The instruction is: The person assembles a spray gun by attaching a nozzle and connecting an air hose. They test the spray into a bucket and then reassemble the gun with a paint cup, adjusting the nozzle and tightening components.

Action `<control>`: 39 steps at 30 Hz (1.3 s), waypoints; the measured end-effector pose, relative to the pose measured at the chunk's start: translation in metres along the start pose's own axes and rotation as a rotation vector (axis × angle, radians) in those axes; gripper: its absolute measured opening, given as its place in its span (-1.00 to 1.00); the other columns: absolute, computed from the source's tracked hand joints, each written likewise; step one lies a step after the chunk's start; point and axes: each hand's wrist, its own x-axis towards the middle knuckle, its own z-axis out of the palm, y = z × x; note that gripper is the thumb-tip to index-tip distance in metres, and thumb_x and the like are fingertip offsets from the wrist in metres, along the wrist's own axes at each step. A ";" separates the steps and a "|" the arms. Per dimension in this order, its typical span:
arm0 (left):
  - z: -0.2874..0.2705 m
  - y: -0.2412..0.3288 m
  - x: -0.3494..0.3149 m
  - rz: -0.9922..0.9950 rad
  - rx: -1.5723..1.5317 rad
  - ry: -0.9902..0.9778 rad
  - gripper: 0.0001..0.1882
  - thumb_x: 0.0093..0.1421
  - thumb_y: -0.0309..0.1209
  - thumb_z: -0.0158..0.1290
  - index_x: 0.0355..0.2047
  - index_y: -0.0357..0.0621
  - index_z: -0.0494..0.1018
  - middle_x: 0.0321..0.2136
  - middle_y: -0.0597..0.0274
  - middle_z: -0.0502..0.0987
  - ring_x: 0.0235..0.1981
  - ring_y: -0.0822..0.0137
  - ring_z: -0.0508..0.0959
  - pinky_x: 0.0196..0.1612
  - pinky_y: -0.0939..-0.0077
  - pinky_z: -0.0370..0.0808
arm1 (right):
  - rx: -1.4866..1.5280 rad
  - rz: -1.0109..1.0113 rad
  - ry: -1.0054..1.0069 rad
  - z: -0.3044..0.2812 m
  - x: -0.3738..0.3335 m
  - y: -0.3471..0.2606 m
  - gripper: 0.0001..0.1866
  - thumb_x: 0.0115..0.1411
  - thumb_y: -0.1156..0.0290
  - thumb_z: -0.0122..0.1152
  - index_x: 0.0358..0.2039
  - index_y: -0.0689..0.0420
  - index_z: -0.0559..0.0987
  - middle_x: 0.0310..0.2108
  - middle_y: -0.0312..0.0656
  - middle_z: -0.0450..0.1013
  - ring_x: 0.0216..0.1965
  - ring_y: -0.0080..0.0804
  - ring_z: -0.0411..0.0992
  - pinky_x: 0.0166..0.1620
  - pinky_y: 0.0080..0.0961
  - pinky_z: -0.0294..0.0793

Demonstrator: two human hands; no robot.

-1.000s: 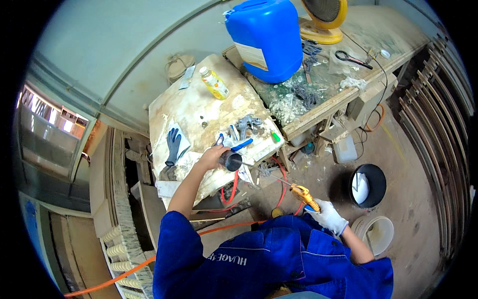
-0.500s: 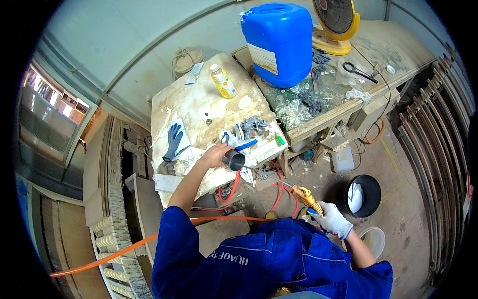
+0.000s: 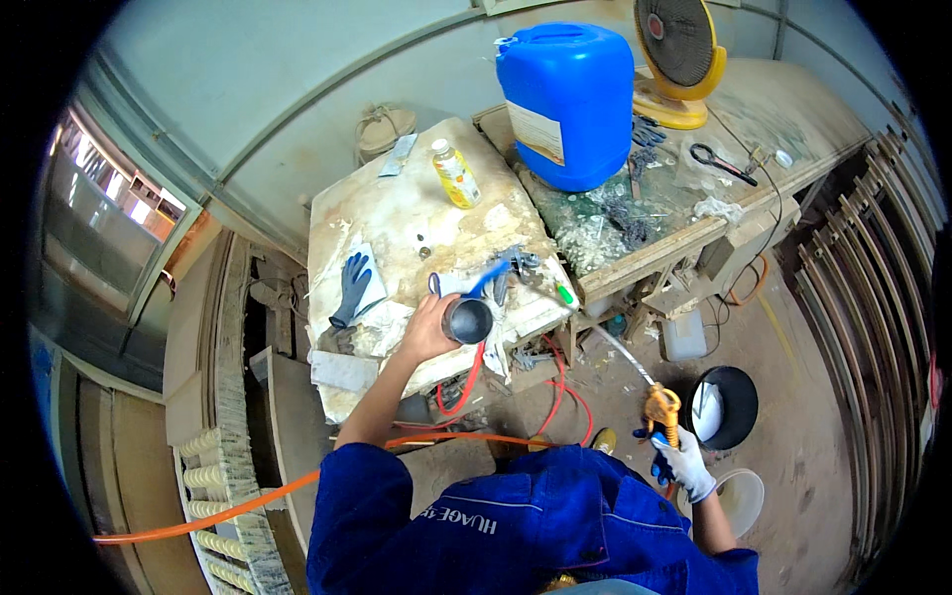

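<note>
My bare left hand (image 3: 430,333) is wrapped round a dark metal cup (image 3: 468,321) at the front edge of the whitish, stained table. The cup's open mouth faces me. My right hand (image 3: 686,462), in a white glove with blue parts, grips an orange air blow gun (image 3: 662,407) low on the right. The gun's long thin metal nozzle (image 3: 627,353) points up and left, apart from the cup. Just beyond the cup lies a blurred blue strip-like thing (image 3: 488,278), beside grey metal parts (image 3: 526,262) and a green-capped item (image 3: 565,296).
A blue-grey glove (image 3: 352,290) and a yellow-labelled bottle (image 3: 456,177) are on the table. A blue jerrycan (image 3: 565,104) and yellow fan (image 3: 682,59) stand on the far bench. A black bucket (image 3: 739,407) stands at right. An orange hose (image 3: 218,511) crosses low left; metal racks line the right.
The blow gun has swung right and down, its nozzle drawn away from the cup. The cup now turns its mouth more toward me. The blue strip has shifted and blurred.
</note>
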 end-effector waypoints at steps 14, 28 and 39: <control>-0.089 0.138 -0.016 0.017 -0.297 0.235 -0.09 -0.37 -0.31 0.44 0.10 -0.05 0.37 -0.17 0.01 0.38 -0.14 -0.01 0.43 -0.09 0.25 0.38 | -0.013 0.045 0.104 -0.004 -0.001 0.021 -0.74 0.29 0.44 0.09 -0.03 0.19 0.48 -0.38 -0.23 0.56 -0.74 -0.62 0.38 -0.72 -0.66 0.36; -0.100 0.162 -0.006 0.100 -0.388 0.149 -0.13 -0.26 -0.31 0.41 0.14 -0.11 0.34 0.03 -0.06 0.38 0.07 -0.06 0.39 0.10 0.22 0.32 | -0.336 -0.043 -0.052 -0.023 0.007 0.084 -0.80 0.20 0.40 0.26 -0.15 0.11 0.62 -0.50 -0.39 0.51 -0.60 -0.73 0.37 -0.53 -0.67 0.38; -0.085 0.156 -0.008 0.174 -0.395 0.232 -0.20 -0.21 -0.32 0.37 0.11 -0.17 0.38 0.02 -0.08 0.39 0.06 -0.09 0.40 0.09 0.20 0.33 | -1.088 -0.090 -0.212 -0.033 0.088 0.146 -0.48 0.06 0.06 0.37 -0.05 0.11 0.54 -0.22 -0.01 0.57 -0.19 -0.07 0.55 -0.14 -0.22 0.49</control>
